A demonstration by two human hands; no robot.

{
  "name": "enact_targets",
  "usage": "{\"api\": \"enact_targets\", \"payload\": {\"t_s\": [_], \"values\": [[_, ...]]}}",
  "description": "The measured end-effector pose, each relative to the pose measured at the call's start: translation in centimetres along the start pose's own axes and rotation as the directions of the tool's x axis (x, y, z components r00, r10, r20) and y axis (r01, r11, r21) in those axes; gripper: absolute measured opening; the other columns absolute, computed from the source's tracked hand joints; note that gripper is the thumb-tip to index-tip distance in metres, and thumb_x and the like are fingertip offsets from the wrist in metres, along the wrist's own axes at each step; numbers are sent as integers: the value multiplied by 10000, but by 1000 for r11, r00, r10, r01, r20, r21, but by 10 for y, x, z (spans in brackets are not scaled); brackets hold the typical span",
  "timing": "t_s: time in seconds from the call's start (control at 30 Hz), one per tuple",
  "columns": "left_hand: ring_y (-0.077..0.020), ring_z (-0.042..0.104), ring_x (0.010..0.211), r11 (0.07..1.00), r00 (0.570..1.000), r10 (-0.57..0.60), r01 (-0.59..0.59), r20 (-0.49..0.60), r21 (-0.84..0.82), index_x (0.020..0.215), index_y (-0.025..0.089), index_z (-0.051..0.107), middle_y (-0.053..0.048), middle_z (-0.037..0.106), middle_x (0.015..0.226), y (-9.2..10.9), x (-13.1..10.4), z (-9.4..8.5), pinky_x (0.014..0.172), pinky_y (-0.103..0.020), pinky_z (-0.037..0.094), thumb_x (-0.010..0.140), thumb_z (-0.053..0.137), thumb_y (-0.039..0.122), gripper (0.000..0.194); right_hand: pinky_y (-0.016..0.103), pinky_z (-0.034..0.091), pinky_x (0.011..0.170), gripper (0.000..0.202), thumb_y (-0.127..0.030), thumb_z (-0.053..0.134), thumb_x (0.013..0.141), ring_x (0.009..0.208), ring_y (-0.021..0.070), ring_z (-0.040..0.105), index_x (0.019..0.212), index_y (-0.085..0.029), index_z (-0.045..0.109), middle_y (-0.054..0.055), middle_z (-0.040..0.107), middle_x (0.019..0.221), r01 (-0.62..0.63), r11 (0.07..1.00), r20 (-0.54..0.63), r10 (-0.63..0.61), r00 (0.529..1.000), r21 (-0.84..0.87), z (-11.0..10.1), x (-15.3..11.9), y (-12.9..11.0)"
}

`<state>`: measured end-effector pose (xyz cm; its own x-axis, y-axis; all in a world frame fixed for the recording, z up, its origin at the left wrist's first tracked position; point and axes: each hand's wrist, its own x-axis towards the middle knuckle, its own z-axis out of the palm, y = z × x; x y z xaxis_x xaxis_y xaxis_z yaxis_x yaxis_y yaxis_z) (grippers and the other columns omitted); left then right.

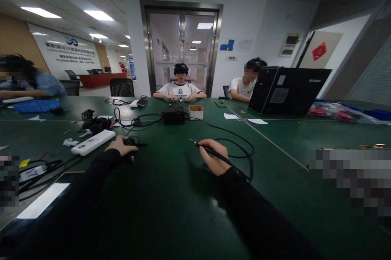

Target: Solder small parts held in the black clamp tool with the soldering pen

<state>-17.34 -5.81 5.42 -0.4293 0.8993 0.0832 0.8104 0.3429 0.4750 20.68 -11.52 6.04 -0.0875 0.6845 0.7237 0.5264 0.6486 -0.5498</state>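
My right hand [214, 157] grips a soldering iron [214, 152] like a pen, its metal tip pointing left just over the green table [171, 195]. A black cord runs from the iron's back end and loops behind the hand. My left hand [121, 146] is low at the table, with thumb and fingers closed around a small bundle of black cable [130, 142]; a plug-like end sticks out below it. Beside that hand lies a white power strip [93, 142]. Behind the iron stand a black box [173, 115] with cords and a small open cardboard box [196, 112].
A black computer case [287, 91] stands at the right rear, with plastic-bagged red items [336, 110] beyond it. Paper scraps [257, 121] lie near the table seam. Tangled cables [45, 170] and a blue tray [36, 106] are at left. Several people sit around the table.
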Motion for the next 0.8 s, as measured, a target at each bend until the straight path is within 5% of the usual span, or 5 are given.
{"api": "enact_targets", "payload": {"t_s": [0.13, 0.37, 0.6, 0.8], "values": [[-286, 645, 1030, 989, 961, 142, -126, 237, -80, 1282, 127, 422, -194, 611, 1231, 54, -31, 25, 814, -326, 511, 543, 761, 538, 911, 287, 509, 715, 130, -192, 561, 802, 746, 173, 660, 851, -212, 679, 30, 712, 831, 3, 1000, -8, -3, 1000, 2, 1, 0, 2], [-326, 617, 1073, 906, 876, 404, -346, 263, -243, 1210, 121, 496, -190, 628, 1160, 123, -88, 57, 917, -376, 476, 458, 802, 546, 917, 291, 511, 715, 121, -206, 559, 799, 737, 177, 659, 831, -218, 675, 30, 711, 817, 8, 1000, -23, -8, 1000, -2, 2, 1, 1], [-295, 660, 907, 860, 866, 445, -343, 227, -377, 1177, 146, 540, -163, 668, 1051, 127, -90, 72, 759, -340, 499, 448, 805, 574, 887, 297, 505, 733, 126, -177, 564, 798, 757, 179, 656, 844, -215, 674, 28, 708, 834, 18, 1000, -29, -18, 999, -12, 2, 0, 6], [-266, 670, 879, 853, 899, 377, -244, 223, -460, 982, 194, 651, -95, 721, 849, 126, -44, 82, 771, -318, 465, 772, 532, 564, 442, 297, 516, 726, 129, -185, 554, 804, 741, 175, 649, 856, -208, 669, 40, 699, 843, 12, 1000, -54, -11, 998, 27, 6, 1, 6]]}}
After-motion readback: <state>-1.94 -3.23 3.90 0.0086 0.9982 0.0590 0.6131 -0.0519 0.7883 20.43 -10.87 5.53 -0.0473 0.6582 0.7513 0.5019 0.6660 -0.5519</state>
